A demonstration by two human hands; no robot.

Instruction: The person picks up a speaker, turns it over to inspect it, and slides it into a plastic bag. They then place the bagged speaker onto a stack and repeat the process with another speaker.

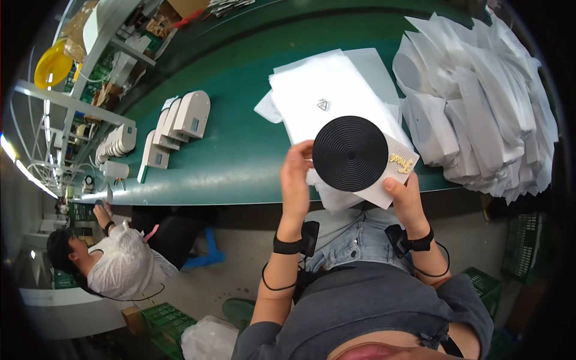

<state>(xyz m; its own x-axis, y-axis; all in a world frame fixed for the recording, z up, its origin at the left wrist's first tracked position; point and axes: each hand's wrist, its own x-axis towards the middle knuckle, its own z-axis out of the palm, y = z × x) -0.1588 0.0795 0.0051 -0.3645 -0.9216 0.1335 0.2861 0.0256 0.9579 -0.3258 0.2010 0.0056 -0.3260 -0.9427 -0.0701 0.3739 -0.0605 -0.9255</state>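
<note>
A white flat-bodied device (375, 193) is held over the table's front edge, tilted. A large black disc with concentric ridges (350, 153) covers its upper left part, and a dotted grille with raised yellow lettering lies at the right. My right hand (408, 197) grips its lower right corner, thumb on the front. My left hand (296, 177) holds the disc side by its left edge, with some fingertips hidden behind it. Just beyond lies a stack of white translucent bags (318, 84). A crumpled piece of the same white material (337, 200) hangs below the device.
On the green table (240, 156), several white round-topped devices (192, 114) stand in a row at left. A big pile of filled white bags (474, 108) rises at right. A co-worker (120, 258) sits at far left. Green crates (162, 327) stand on the floor.
</note>
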